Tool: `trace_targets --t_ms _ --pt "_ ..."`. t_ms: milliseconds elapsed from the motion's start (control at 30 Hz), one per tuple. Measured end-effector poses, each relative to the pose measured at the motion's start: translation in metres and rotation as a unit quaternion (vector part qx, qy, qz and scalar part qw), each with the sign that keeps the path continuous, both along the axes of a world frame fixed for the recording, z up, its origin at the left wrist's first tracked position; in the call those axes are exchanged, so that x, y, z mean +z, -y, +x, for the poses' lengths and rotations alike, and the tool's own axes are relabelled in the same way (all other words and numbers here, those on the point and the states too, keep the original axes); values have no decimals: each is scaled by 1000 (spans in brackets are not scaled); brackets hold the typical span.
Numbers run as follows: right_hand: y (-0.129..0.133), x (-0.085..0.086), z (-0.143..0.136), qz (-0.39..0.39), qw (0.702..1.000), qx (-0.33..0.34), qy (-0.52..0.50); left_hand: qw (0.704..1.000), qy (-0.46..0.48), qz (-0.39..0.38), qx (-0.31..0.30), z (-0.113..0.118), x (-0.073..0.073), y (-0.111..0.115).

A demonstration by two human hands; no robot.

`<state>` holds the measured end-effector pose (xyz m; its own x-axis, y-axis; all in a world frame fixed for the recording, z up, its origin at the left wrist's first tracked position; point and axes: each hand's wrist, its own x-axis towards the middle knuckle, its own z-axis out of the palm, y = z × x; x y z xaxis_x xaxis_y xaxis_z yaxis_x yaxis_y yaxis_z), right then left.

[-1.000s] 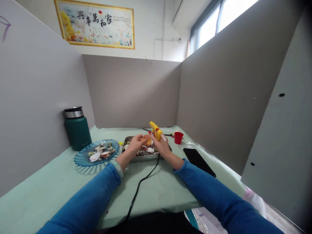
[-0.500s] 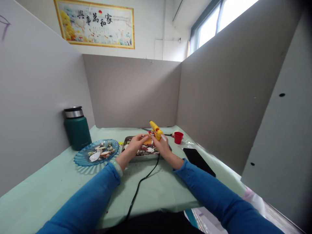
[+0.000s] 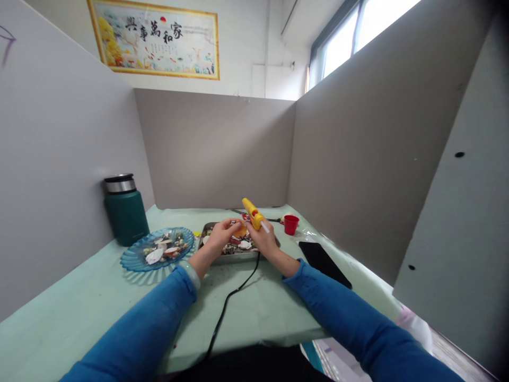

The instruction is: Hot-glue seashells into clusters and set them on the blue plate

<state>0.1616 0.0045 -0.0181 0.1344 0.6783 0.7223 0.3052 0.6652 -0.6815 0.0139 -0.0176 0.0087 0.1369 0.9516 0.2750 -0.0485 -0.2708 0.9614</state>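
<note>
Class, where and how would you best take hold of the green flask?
Probably wrap the flask's upper body from its right: it stands upright and looks round, the left panel seems close behind, and the plate sits low in front.

The yellow glue gun [image 3: 253,211] is slightly farther left now. The right hand [image 3: 261,239] has shifted slightly with it.

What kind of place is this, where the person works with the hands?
Probably a small craft workstation: grey partitions enclose the table, the right hand holds a yellow glue gun, and shells lie on a blue plate and in a metal tray.
</note>
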Motion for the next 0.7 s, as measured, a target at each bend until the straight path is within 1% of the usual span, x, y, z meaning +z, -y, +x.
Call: trace_targets --t_ms 233,567,700 --pt "-2 -1 0 -2 1000 -6 6 1000 13 -3 5 -1 -2 -3" --pt "2 0 -1 7 999 -16 27 1000 11 -5 11 -2 -2 -4" --pt "0 0 -1 -1 1000 0 13 1000 8 -9 8 -2 -1 -4"
